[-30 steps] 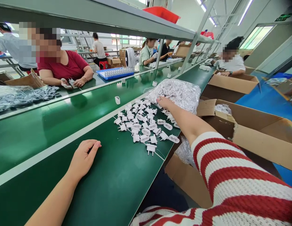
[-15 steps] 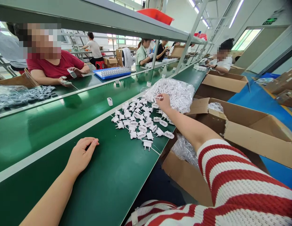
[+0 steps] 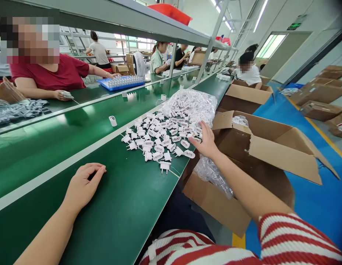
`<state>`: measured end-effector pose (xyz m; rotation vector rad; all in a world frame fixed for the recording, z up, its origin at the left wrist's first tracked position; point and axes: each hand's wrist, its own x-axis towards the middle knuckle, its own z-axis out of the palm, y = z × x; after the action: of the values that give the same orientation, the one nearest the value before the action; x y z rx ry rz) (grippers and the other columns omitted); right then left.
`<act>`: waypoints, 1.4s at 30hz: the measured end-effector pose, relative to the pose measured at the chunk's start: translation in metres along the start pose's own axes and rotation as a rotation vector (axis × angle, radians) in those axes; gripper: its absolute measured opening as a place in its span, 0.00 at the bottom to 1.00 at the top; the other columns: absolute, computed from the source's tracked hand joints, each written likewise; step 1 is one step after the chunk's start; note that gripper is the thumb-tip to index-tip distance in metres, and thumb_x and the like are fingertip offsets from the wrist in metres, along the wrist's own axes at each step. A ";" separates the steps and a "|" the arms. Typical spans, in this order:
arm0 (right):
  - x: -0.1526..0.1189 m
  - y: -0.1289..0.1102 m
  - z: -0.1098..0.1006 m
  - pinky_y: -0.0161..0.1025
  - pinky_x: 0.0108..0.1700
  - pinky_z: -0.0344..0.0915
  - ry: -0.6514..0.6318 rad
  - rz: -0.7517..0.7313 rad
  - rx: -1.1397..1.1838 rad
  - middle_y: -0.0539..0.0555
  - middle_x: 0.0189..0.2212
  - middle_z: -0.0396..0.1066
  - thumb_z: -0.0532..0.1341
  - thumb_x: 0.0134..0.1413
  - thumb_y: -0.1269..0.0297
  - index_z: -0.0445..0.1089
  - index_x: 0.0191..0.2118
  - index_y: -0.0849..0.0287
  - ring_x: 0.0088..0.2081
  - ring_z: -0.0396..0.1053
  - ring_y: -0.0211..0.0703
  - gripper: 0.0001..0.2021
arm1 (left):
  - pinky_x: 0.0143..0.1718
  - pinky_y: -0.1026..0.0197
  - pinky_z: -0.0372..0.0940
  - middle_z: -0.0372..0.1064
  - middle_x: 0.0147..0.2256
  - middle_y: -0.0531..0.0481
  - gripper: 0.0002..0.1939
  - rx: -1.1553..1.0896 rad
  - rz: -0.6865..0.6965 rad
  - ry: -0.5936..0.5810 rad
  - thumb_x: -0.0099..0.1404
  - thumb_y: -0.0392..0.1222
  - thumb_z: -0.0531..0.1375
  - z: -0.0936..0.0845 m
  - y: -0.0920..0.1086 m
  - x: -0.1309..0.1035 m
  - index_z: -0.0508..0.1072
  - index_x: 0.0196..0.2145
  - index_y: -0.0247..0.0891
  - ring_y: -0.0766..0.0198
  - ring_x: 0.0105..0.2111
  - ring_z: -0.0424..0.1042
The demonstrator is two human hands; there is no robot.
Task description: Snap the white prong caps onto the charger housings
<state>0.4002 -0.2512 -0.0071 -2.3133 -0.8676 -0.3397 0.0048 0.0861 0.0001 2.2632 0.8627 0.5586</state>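
White plug pieces [image 3: 159, 148] lie in a loose pile on the green table [image 3: 115, 206], with more of them in a clear plastic bag [image 3: 191, 101] behind. My right hand [image 3: 206, 141] is at the right edge of the pile, thumb and fingers spread apart around a few pieces, gripping none. My left hand [image 3: 84, 184] rests on the table left of the pile. Its thumb and fingertips are pressed together; whatever they hold, if anything, is too small to make out.
Open cardboard boxes [image 3: 284, 151] stand right of the table. A white piece [image 3: 112, 121] sits on the green belt [image 3: 63, 143]. Across it, a person in red [image 3: 53, 79] has one hand at a blue tray [image 3: 121, 85]. A metal shelf hangs above.
My right hand has moved back toward me to the pile's right edge, and its fingers have opened. The view has shifted slightly. The person opposite has reached to the blue tray.
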 end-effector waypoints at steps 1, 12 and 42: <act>-0.015 0.006 0.007 0.72 0.78 0.38 -0.022 0.061 -0.010 0.71 0.80 0.40 0.53 0.55 0.18 0.42 0.79 0.62 0.80 0.36 0.74 0.62 | 0.59 0.40 0.69 0.80 0.49 0.45 0.23 -0.004 -0.008 0.000 0.63 0.67 0.59 0.000 0.000 0.001 0.83 0.33 0.48 0.42 0.55 0.74; -0.008 -0.047 0.078 0.66 0.77 0.45 -0.051 0.055 0.058 0.77 0.75 0.49 0.46 0.64 0.25 0.45 0.76 0.71 0.78 0.46 0.71 0.54 | 0.54 0.46 0.72 0.81 0.47 0.45 0.24 0.001 -0.096 0.064 0.63 0.67 0.62 -0.002 0.003 -0.009 0.83 0.41 0.46 0.46 0.48 0.77; -0.050 -0.068 0.046 0.72 0.78 0.31 0.042 -0.273 0.138 0.61 0.76 0.56 0.45 0.74 0.41 0.52 0.77 0.46 0.78 0.50 0.61 0.33 | 0.46 0.55 0.70 0.80 0.46 0.45 0.21 0.005 -0.369 0.427 0.67 0.57 0.64 0.003 0.029 0.052 0.79 0.48 0.39 0.52 0.44 0.77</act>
<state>0.3188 -0.2069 -0.0314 -2.0564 -1.1512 -0.4286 0.0553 0.1043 0.0261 1.9443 1.4524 0.8773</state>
